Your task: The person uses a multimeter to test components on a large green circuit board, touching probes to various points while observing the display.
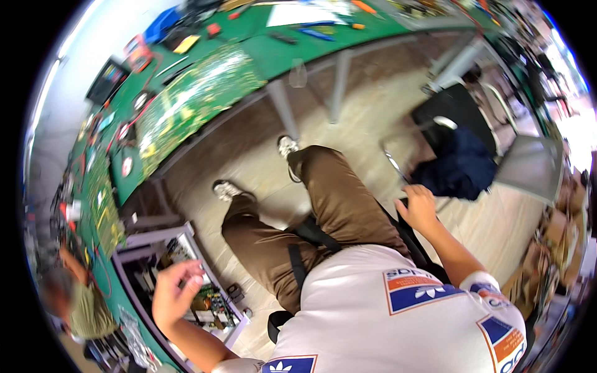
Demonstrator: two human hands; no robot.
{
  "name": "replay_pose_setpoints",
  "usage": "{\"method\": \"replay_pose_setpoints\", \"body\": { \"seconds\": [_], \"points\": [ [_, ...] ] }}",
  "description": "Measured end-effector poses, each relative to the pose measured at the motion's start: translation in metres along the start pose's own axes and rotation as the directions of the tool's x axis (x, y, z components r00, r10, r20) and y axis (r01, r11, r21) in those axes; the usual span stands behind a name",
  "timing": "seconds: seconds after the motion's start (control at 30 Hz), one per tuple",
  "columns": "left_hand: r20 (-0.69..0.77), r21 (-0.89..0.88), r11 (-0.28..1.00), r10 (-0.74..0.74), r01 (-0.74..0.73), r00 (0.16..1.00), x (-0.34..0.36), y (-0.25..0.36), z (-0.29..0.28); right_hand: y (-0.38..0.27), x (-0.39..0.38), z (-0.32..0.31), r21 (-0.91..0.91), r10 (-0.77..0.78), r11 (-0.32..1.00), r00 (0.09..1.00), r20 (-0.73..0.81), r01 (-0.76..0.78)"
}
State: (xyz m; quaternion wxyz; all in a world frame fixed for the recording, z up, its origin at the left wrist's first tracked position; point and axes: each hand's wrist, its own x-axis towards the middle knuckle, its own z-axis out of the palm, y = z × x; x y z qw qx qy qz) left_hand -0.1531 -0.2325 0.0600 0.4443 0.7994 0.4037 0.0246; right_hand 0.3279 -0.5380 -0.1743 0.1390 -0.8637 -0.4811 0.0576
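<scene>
My left hand (177, 292) hovers at the lower left over a light-framed open drawer or shelf (186, 239) holding circuit boards and small parts (208, 304). Its fingers are bent loosely and the thumb stands apart, with nothing held. My right hand (421, 210) is out to the right, by a dark blue cloth (457, 168) draped at a black chair seat (451, 115). Its thumb is apart from the curved fingers, and I see nothing held. A dark part shows close beside the fingers; whether they touch it I cannot tell.
A green-topped workbench (249, 46) curves along the far and left sides, with a shiny plastic-covered patch (193, 99), tools and wires. Metal bench legs (283, 109) stand beyond my feet. Another person (90, 308) is at the left. Brown cardboard (547, 248) is stacked at the right.
</scene>
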Motion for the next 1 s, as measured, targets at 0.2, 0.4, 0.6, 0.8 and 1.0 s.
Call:
{"method": "replay_pose_setpoints", "body": {
  "seconds": [0.2, 0.4, 0.6, 0.8, 1.0],
  "points": [
    [0.117, -0.177, 0.98, -0.071, 0.091, 0.991, -0.005, -0.043, 0.132, 0.063, -0.053, -0.026, 0.034, 0.105, 0.994, 0.993, 0.046, -0.106],
    [0.305, 0.04, 0.994, -0.113, 0.106, 0.946, 0.031, -0.059, 0.22, 0.1, -0.113, -0.034, 0.109, 0.259, 0.962, 0.963, -0.077, -0.25],
    [0.341, 0.346, 0.932, -0.019, -0.106, 0.94, 0.042, -0.066, 0.255, 0.108, -0.163, -0.036, 0.16, 0.403, 0.912, 0.9, -0.164, -0.379],
    [0.045, 0.643, 0.69, 0.398, -0.331, 0.916, 0.084, -0.157, 0.246, 0.095, -0.219, -0.048, 0.169, 0.603, 0.797, 0.78, -0.164, -0.58],
    [0.089, 0.304, 0.854, 0.416, -0.423, 0.905, 0.223, -0.231, 0.262, 0.087, -0.258, -0.05, 0.166, 0.77, 0.637, 0.626, -0.122, -0.753]
  ]
}}
